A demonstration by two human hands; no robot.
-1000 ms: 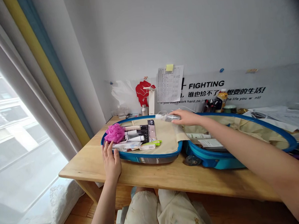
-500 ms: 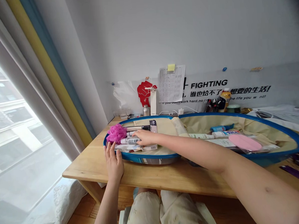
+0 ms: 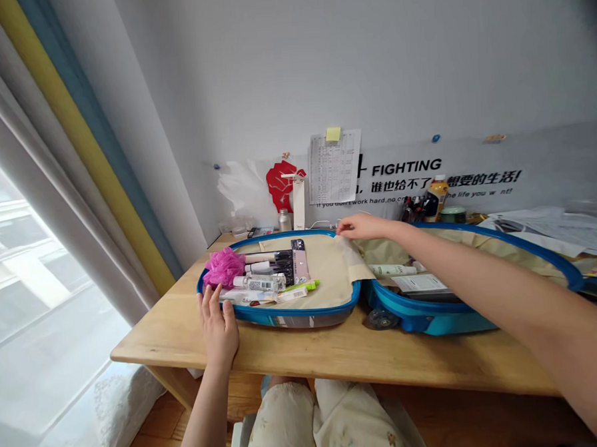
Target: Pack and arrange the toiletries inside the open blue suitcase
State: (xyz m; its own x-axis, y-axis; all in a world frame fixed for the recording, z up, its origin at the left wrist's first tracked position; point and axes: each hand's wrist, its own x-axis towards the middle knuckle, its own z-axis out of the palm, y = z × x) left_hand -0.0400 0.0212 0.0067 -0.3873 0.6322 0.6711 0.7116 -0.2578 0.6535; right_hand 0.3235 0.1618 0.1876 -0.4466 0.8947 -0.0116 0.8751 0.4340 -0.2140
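An opened suitcase (image 3: 288,315) with a blue rim and beige lining lies on the wooden table. My left hand (image 3: 220,331) rests with spread fingers against the left end of its left half. Beside those fingers are a pink bath puff (image 3: 224,267), a clear bottle (image 3: 259,283), a small white box (image 3: 292,294) and several dark-handled items in packaging (image 3: 275,259). At the far side of the middle seam, my right hand (image 3: 361,227) pinches the upper corner of a beige lining flap (image 3: 353,260). My right forearm covers much of the suitcase's right half.
In the right half lie a pale tube (image 3: 394,270) and a flat grey-white package (image 3: 419,284). A suitcase wheel (image 3: 382,319) sits near the table front (image 3: 306,363). Behind stand a white lamp (image 3: 299,203), a metal bottle (image 3: 284,220) and a yellow-labelled bottle (image 3: 436,199). Papers (image 3: 544,234) lie at right.
My right hand has left the items in the left half and moved right and back to the lining flap at the seam. My left hand stays at the rim. The view has shifted slightly.
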